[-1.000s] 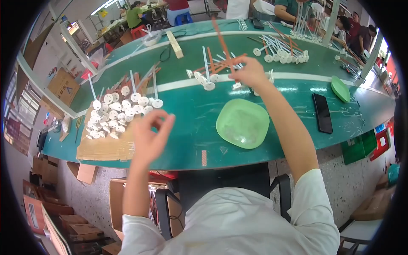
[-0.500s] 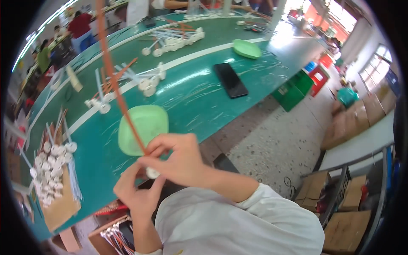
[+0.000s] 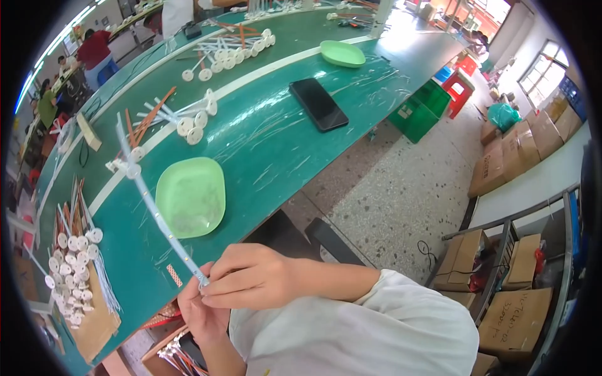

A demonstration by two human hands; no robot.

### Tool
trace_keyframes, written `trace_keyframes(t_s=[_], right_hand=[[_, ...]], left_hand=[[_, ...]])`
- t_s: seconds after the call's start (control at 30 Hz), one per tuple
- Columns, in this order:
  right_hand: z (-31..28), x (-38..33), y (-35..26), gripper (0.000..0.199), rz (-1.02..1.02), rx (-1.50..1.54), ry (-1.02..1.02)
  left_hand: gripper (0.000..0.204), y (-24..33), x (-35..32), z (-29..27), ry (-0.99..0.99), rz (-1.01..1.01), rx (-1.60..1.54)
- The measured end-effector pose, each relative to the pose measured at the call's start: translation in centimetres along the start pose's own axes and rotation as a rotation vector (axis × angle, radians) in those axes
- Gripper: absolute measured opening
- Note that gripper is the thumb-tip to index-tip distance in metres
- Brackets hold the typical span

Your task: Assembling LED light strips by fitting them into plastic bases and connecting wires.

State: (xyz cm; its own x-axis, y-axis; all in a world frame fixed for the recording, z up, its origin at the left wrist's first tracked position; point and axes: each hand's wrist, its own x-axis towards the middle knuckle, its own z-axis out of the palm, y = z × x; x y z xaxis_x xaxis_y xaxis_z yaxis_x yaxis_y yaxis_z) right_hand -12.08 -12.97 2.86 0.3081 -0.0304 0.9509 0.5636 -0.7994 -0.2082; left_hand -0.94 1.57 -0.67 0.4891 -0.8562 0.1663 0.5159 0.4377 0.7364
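A long, pale LED strip point(image 3: 157, 216) with small yellow dots along it rises from my hands and leans to the upper left. My right hand point(image 3: 254, 276) pinches its lower end between thumb and fingers. Just below, my left hand point(image 3: 204, 313) is closed around that same end; its fingertips are partly covered by the right hand. Whatever sits at the strip's foot is hidden in the fingers. Beyond the hands lies a shallow light green dish point(image 3: 191, 197), and the strip passes in front of its left edge.
White round-based strips lie in groups: a heap point(image 3: 74, 269) on cardboard at left, others point(image 3: 191, 127) behind the dish and farther back. A black phone point(image 3: 318, 105) and second green dish point(image 3: 343, 54) lie on the green table. A green crate point(image 3: 420, 111) and cartons point(image 3: 514, 150) stand right.
The strip has turned from its orange side to its pale, dotted side and leans farther left. The white disc at its foot is now hidden by my fingers. The view has shifted slightly.
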Motion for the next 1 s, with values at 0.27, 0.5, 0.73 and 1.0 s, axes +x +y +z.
trace_keyframes(t_s=[0.27,0.5,0.73,1.0], right_hand=[[2.2,-1.0,-0.7,0.011,0.007,0.036,0.136],[2.3,0.1,-0.7,0.009,0.038,0.054,0.018],[1.5,0.5,-0.7,0.017,0.173,0.216,-0.031],[2.6,1.2,-0.7,0.021,0.191,0.150,0.041]], left_hand=[[0.066,-0.9,-1.9,-0.4,0.038,0.021,0.099],[0.070,-0.1,-2.2,-0.4,0.223,-0.003,-0.001],[0.065,0.0,-1.5,-0.4,-0.088,-0.069,-0.276],[0.066,0.9,0.4,-1.7,-0.230,-0.061,-0.243]])
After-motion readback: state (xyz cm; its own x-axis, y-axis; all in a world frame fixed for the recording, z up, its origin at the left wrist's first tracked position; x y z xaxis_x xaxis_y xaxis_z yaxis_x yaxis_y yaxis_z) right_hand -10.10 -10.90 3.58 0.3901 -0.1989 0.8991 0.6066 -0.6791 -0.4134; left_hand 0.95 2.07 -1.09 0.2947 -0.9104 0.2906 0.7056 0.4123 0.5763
